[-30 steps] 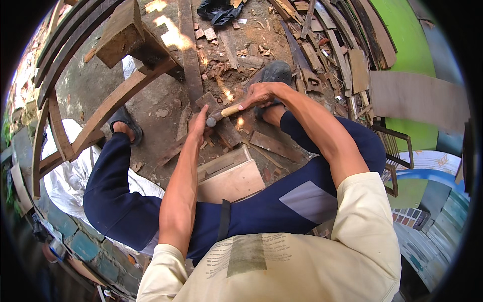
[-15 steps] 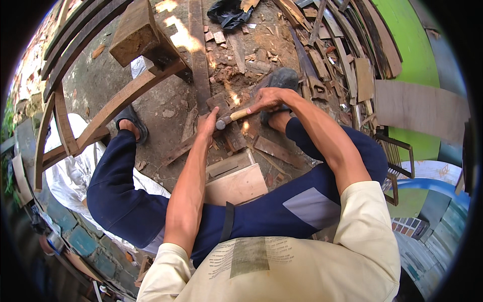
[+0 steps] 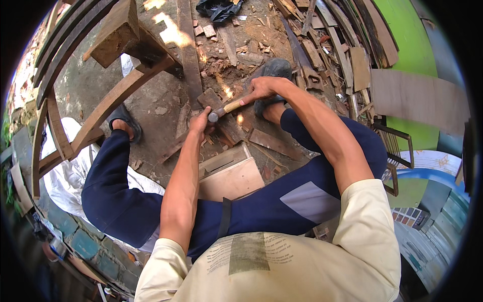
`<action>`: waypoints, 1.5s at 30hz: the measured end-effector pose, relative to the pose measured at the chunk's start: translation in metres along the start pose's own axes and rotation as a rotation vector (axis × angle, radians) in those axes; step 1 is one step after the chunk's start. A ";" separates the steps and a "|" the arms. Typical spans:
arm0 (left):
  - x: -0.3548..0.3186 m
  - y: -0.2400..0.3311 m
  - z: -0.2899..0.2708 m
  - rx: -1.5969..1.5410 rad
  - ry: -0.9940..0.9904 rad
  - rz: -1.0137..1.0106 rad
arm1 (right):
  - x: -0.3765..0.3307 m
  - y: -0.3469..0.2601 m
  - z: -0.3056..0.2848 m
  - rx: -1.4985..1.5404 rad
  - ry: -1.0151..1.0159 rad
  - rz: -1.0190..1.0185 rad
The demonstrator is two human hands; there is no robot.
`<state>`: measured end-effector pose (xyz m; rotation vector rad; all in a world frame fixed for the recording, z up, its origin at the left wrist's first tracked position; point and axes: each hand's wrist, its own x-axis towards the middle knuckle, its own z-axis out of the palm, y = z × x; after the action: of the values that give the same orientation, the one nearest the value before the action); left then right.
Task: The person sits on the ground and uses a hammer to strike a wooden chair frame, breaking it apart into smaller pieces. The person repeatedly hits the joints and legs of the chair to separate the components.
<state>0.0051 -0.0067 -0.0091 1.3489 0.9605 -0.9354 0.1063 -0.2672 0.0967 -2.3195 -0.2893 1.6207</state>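
Note:
My right hand (image 3: 261,89) is wrapped round the wooden handle of a hammer (image 3: 232,105). The metal head of the hammer points left and is right beside my left hand (image 3: 199,121). That hand is closed with the thumb uppermost; what its fingers hold, if anything, is hidden. Below the hammer lies a dark wooden piece (image 3: 232,133) on the ground, and another short block (image 3: 209,98) shows just beyond my left hand. Nearer to me, between my legs, stands a small pale wooden box (image 3: 232,180).
A curved-legged wooden frame (image 3: 115,100) stands at the left. At the far right a handsaw (image 3: 312,78) lies by stacked wood offcuts (image 3: 347,65). A long plank (image 3: 187,50) runs away from me, near a black plastic bag (image 3: 219,10). White sheeting (image 3: 65,186) lies by my left leg.
The hammer head has come down slightly beside my left hand, which has shifted a little left and rotated. The whole view has shifted slightly. Both hands keep their closed grip.

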 end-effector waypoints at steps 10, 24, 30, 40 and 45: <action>-0.032 0.038 0.008 0.112 0.015 0.000 | -0.003 -0.016 0.019 -0.079 0.084 0.093; -0.033 0.016 0.013 0.617 0.623 0.472 | -0.018 -0.076 0.029 -0.237 0.105 0.323; -0.024 0.006 0.010 0.590 0.692 0.639 | -0.021 -0.082 0.028 -0.204 0.103 0.306; -0.061 0.014 0.022 0.998 0.177 1.057 | -0.011 -0.070 0.019 -0.151 -0.006 0.284; -0.082 0.028 0.027 1.303 -0.006 0.966 | -0.020 -0.055 0.023 -0.037 0.185 0.245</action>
<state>0.0040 -0.0346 0.0773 2.4998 -0.5495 -0.7283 0.0777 -0.2190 0.1260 -2.5955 0.0074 1.4994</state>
